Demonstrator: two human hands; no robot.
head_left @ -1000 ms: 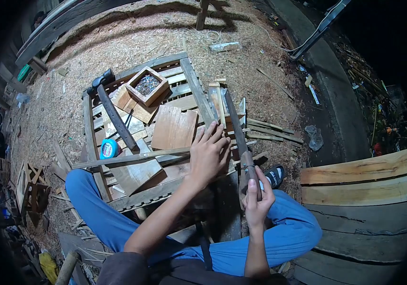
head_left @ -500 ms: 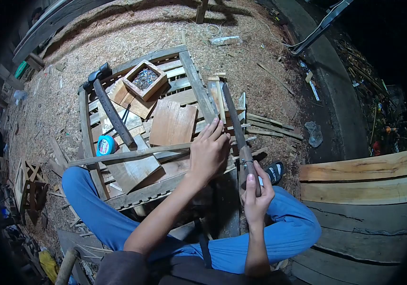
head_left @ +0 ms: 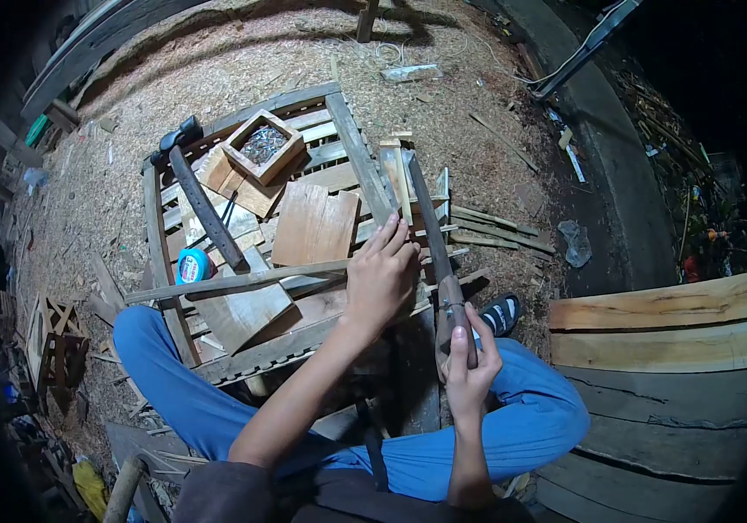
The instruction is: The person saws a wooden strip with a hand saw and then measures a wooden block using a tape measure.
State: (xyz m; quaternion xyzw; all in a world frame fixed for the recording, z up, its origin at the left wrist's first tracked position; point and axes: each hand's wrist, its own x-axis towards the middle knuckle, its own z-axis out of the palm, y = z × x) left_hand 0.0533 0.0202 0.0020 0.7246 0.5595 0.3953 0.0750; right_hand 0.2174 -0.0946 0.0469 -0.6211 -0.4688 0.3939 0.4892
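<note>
"Right grip (head_left: 472, 370) is wrapped round the handle of that long-bladed tool (head_left: 428, 218), thumb laid along the top. Left grip (head_left: 380, 283) lies half-curled with the wooden strip (head_left: 295, 276) running beneath it; pinching or only pressing, I can't tell."

"And the room around?"

"Ground (head_left: 452, 131) first: a wide stretch of shavings beyond the far edge of the tabletop (head_left: 358, 152), so there's space ahead of the blade's tip. Big planks (head_left: 669, 344) lie well off to the tabletop's right, past the knee."

"How would you handle the tool?"

"It's just outside the tabletop's right edge, pointing away from the person. I'd keep that wrist in line with the blade and bear down flat with the left palm, fingertips back from the blade's path. They look rather near to me."

"What else is about?"

"Hammer-like tool (head_left: 208, 209) along the tabletop's left side, wooden box (head_left: 284, 159) toward its far edge, both well apart from either grip."

"So what's tight?"

"Off the tabletop's right side: a sandal (head_left: 501, 315) sits near the handle, so I'd swing the elbow little. Smallest is the blue container (head_left: 191, 266) by its left edge, in nobody's way."
</note>
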